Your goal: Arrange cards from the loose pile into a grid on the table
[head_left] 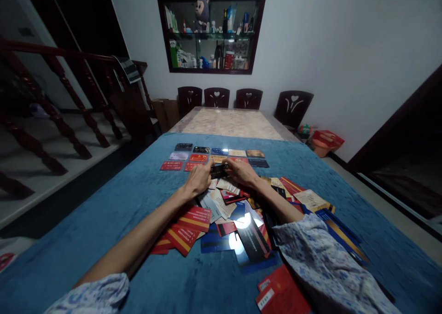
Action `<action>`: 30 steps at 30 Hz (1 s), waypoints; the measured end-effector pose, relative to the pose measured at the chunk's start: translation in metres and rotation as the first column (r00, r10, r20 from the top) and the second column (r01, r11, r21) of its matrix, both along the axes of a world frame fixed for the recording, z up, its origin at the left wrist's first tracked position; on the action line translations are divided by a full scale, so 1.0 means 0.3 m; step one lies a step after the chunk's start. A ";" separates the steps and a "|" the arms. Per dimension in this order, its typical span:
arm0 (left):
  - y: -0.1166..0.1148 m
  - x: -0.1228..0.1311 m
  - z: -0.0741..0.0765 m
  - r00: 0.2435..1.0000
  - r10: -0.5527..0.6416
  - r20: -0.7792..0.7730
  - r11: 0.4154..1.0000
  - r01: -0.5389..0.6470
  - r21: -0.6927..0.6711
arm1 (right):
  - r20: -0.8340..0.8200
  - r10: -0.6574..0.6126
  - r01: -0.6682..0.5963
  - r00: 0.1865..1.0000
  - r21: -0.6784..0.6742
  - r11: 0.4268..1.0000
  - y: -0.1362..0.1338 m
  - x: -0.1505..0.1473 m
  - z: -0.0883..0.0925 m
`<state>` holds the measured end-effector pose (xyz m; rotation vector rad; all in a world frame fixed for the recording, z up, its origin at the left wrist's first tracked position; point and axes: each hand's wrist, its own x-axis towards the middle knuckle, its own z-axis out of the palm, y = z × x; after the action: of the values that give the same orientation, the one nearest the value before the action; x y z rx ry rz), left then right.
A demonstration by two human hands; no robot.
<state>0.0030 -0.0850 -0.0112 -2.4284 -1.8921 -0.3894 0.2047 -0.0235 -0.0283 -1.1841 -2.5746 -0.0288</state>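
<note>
My left hand (199,178) and my right hand (241,171) pinch a black plastic card (218,171) between them, one at each end. It is held at the near side of rows of laid-out cards, such as a red card (171,165), an orange-red card (198,158) and a dark blue card (258,163). Below my hands and under my right forearm lies a loose heap of overlapping cards: red cards with a yellow stripe (193,218), a large black card (253,238), a blue card (216,241) and cream ones (223,204). My hands hide part of the nearest row.
A blue cloth (138,203) covers the near part of the long table; its far end shows a beige marbled top (235,120). More red cards (283,293) lie near the front edge. Dark chairs (216,97) stand beyond the table, and a wooden railing (69,93) runs along the left.
</note>
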 end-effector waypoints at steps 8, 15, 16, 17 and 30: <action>0.004 0.008 -0.029 0.998 0.009 0.056 1.000 -0.008 -0.016 | -0.003 -0.042 0.042 0.999 0.029 0.999 -0.003 -0.006 -0.011; 0.023 -0.005 -0.053 0.990 -0.018 0.143 1.000 0.017 0.009 | -0.045 0.088 -0.086 0.995 0.052 0.995 0.035 0.005 -0.038; 0.028 -0.008 -0.057 0.988 -0.027 0.153 1.000 0.026 0.008 | -0.043 0.107 -0.105 0.993 0.051 0.993 0.039 0.006 -0.041; 0.033 -0.012 -0.061 0.986 -0.035 0.163 0.999 0.034 0.008 | -0.042 0.121 -0.119 0.992 0.049 0.992 0.043 0.008 -0.044; 0.052 -0.035 -0.053 0.978 -0.041 0.205 0.994 0.060 -0.088 | 0.004 0.128 -0.128 0.992 0.001 0.992 0.051 0.014 -0.024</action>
<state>-0.0076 -0.0696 -0.0273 -2.5915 -1.9704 -0.5855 0.2088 -0.0081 -0.0355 -1.0173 -2.6481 -0.0044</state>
